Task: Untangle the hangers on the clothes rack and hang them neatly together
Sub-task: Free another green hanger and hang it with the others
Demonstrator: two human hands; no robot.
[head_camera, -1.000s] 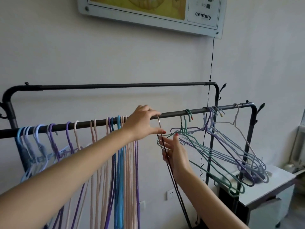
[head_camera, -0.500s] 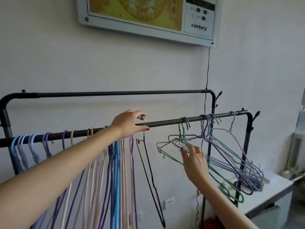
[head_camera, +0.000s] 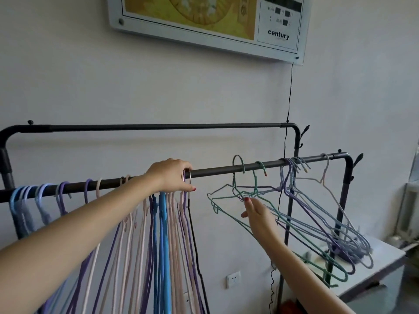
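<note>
— Two hands are up at the clothes rack (head_camera: 226, 171). Do you see them?

— Yes. The left hand (head_camera: 171, 177) sits on the front rail. Its fingers curl over the rail and hold the hook of the black hanger (head_camera: 195, 241).

— Where does that black hanger hang?

— Right beside the neat bunch of hangers (head_camera: 158, 245), on its right edge. That bunch is pink, blue and purple, all pressed close together and hanging straight down.

— And the right hand (head_camera: 256, 214)?

— It is lower, under the rail. Its finger and thumb pinch the wire of a green hanger (head_camera: 226, 196), just below the hook. That hook sits up above the rail.

— Is the green one alone?

— No. It is mixed up with the tangled hangers (head_camera: 322, 223), green and purple, on the right end of the rail. They slant down toward a white table (head_camera: 385, 259).

— What is on the wall?

— A framed panel (head_camera: 204, 21) with the word "century". A thin black cord (head_camera: 289, 91) drops from it.
</note>
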